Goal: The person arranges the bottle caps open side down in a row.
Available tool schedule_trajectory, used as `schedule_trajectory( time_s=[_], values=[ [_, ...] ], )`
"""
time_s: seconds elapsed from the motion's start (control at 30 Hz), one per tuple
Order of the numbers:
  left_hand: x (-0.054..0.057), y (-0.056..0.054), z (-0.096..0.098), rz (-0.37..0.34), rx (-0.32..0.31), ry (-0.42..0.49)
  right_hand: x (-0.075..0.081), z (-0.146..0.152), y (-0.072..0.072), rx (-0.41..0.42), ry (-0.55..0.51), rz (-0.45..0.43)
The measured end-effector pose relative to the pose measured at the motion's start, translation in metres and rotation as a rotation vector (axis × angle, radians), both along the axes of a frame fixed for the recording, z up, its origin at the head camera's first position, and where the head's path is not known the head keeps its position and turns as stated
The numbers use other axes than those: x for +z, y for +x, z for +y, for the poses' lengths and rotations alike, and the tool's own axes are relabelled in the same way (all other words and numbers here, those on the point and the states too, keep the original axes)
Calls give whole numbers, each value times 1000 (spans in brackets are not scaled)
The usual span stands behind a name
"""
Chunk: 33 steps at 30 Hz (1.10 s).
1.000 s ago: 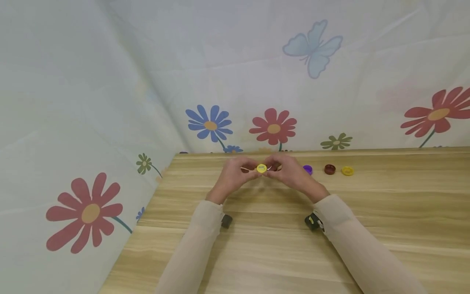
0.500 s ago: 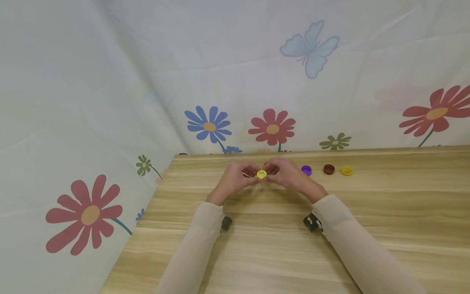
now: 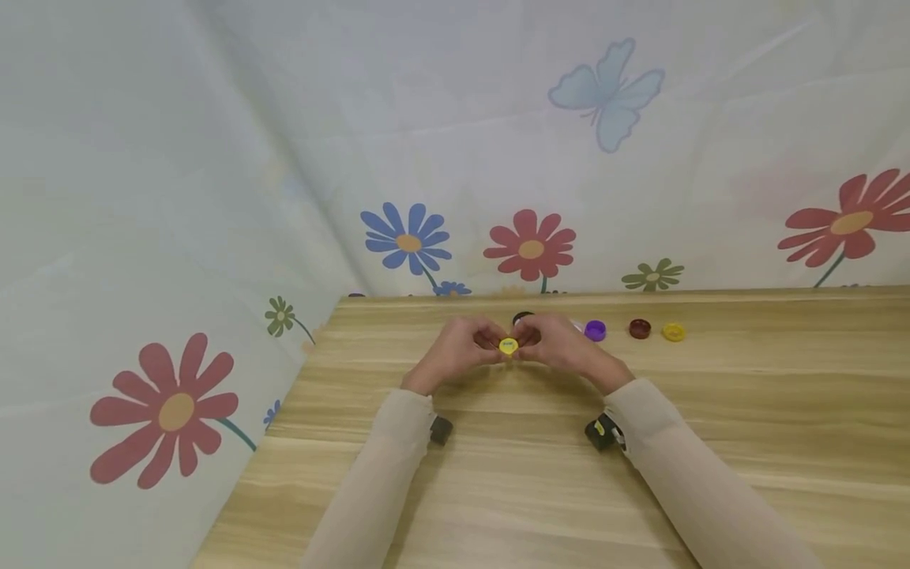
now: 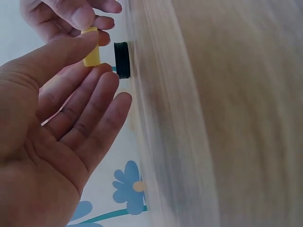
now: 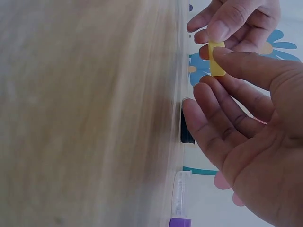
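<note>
In the head view a small round yellow bottle cap (image 3: 508,346) is held above the table between both hands. My left hand (image 3: 458,346) pinches its left side with thumb and fingers. From the other side my right hand (image 3: 558,344) pinches it too. Seen edge-on in the left wrist view, the yellow cap (image 4: 91,52) sits between the fingertips, its far side partly covered. Just behind the hands, a black ribbed cap (image 4: 122,60) stands on the table; the right hand partly hides it in the head view.
Right of my hands, a row holds a clear piece (image 3: 577,325), a purple cap (image 3: 595,330), a dark red cap (image 3: 640,329) and another yellow cap (image 3: 674,332). The wooden table (image 3: 512,490) meets a flower-printed cloth at its back and left edges.
Both hands have come slightly nearer the person and lower in the head view, with the yellow cap between them. The black cap and the clear piece now show behind the right hand.
</note>
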<state>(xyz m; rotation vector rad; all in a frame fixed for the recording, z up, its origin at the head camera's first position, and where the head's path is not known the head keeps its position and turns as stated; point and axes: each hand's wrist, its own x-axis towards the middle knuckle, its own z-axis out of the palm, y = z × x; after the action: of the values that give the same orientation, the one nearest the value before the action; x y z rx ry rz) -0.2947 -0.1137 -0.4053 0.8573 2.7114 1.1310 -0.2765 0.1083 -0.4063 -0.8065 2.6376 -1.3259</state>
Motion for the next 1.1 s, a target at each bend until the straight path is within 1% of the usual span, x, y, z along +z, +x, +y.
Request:
schedule_trajectory(
  time_s=[0.23, 0.47, 0.63, 0.73, 1.0, 1.1],
  values=[
    [-1, -1, 1, -20, -6, -35, -2, -2, 0, -12, 53, -32],
    [0, 0, 3, -27, -10, -69, -4, -3, -3, -8, 63, -12],
    [0, 2, 3, -46, -6, -110, -5, -5, -1, -12, 90, -15],
    [0, 3, 4, -50, 4, -129, -6, -5, -1, -11, 95, 2],
    [2, 6, 5, -56, -1, -148, -9, -5, -2, -5, 102, -5],
    [3, 6, 5, -44, -9, -155, -9, -5, -2, 2, 102, 1]
  ],
)
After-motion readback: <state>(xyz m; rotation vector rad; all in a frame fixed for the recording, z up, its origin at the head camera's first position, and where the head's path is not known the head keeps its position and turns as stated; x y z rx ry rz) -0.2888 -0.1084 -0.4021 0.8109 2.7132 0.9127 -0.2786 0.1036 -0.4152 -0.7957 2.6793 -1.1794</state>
